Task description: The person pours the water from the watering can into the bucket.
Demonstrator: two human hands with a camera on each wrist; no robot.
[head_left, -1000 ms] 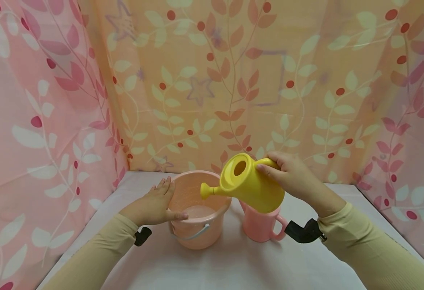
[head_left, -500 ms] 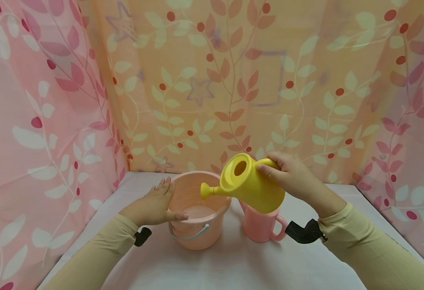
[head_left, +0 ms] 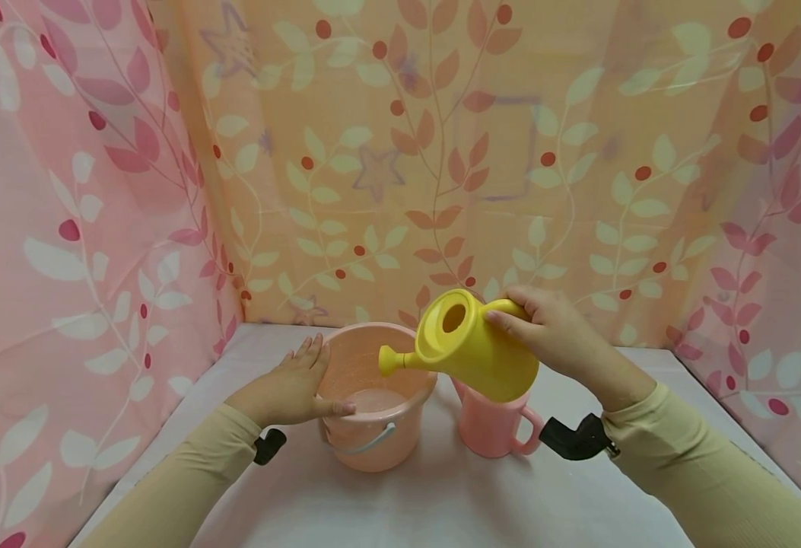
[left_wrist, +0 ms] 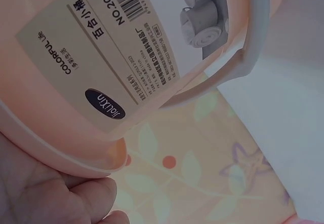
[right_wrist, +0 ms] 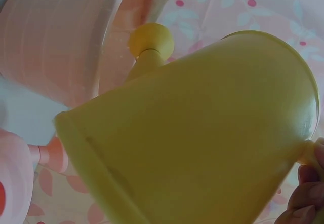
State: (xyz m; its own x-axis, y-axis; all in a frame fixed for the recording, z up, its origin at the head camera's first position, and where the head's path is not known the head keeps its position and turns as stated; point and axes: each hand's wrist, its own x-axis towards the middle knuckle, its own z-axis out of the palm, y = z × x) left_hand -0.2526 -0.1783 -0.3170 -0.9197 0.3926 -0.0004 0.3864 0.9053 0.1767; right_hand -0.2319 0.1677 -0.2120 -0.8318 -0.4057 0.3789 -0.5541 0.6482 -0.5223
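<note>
My right hand [head_left: 554, 331] grips the handle of a yellow watering can [head_left: 482, 358], held tilted off the table. Its rose, the sprinkler head [head_left: 389, 361], points left over the mouth of a peach bucket [head_left: 379, 449]. No stream shows at the rose. My left hand [head_left: 287, 388] rests on the bucket's left rim, fingers straight and thumb lying over the near rim. In the left wrist view, bent-looking fingertips [left_wrist: 96, 198] lie at the rim, near a printed label [left_wrist: 101, 57]. Whether the bucket's pale bottom holds water, I cannot tell.
A pink watering can [head_left: 496, 426] stands right of the bucket, partly hidden beneath the yellow one. The bucket's grey-white handle [head_left: 366, 441] hangs at its front. Patterned cloth walls [head_left: 400, 152] enclose the white table [head_left: 386, 510] on three sides.
</note>
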